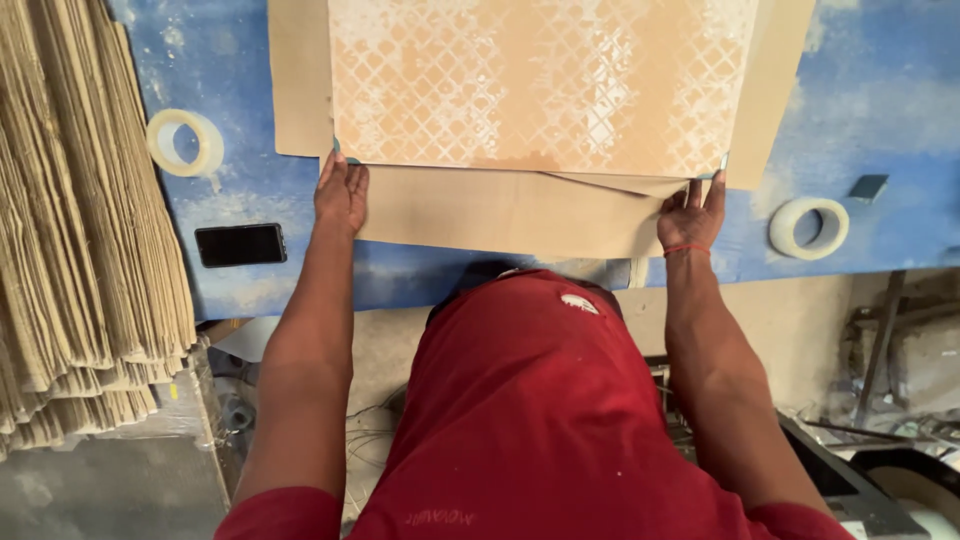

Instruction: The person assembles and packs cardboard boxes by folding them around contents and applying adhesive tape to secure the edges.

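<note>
From the head camera, the left hand (342,193) lies flat, fingers together, on the near left corner of a flat brown cardboard sheet (500,208) under an orange tile with a white lattice pattern (540,80). The right hand (692,215) presses the near right corner, fingers extended (gripping nothing). Both sit on a dusty blue table (880,90), between two tape rolls (186,142); a black phone (240,244) lies at left.

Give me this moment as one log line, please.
left hand: flat on cardboard sheet | right hand: on sheet at patterned tile corner | nearby: tape rolls, phone
</note>
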